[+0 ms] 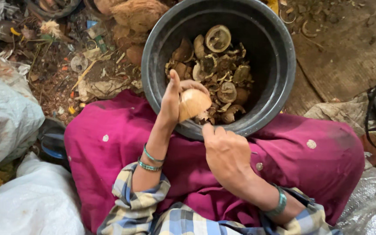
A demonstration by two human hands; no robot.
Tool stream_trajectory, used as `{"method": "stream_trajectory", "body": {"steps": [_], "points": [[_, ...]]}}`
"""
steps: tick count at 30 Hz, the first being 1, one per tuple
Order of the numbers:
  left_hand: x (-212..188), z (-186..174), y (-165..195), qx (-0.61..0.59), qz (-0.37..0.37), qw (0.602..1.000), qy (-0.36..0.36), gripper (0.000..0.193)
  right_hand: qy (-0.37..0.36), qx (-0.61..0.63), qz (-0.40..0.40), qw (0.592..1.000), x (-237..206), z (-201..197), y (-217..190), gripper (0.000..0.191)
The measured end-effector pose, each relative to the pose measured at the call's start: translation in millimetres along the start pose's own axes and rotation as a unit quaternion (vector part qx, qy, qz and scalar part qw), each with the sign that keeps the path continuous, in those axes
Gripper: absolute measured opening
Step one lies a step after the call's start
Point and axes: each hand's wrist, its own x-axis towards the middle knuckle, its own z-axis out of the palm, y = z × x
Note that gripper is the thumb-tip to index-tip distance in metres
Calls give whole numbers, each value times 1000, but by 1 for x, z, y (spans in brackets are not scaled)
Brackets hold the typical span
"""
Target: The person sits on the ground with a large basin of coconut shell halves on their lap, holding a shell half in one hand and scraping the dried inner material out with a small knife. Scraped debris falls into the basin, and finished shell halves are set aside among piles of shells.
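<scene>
Over tub rim (162,109): coconut piece (193,103) gripped in left hand (173,101), right hand (226,154) just below.

The dirt floor (353,48) holds a black tub (279,87), white sacks (5,117), brown husks (138,13) and scattered bits of trash (79,65).

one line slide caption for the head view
Left hand holds a coconut piece over a black tub of shells; right hand alongside.
</scene>
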Motion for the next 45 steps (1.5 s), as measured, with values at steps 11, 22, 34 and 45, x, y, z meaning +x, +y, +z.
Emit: {"method": "stream_trajectory", "body": {"steps": [11, 22, 34, 45], "points": [[8, 21, 13, 182, 133, 944, 240, 95, 35, 47, 17, 998, 11, 25, 15, 9], [16, -13, 7, -175, 88, 969, 152, 101, -27, 137, 82, 987, 27, -8, 53, 24], [-2, -4, 14, -89, 50, 995, -8, 110, -75, 216, 21, 973, 16, -27, 46, 13], [-9, 15, 16, 117, 72, 987, -89, 97, -36, 105, -34, 993, 0, -24, 30, 10]]}}
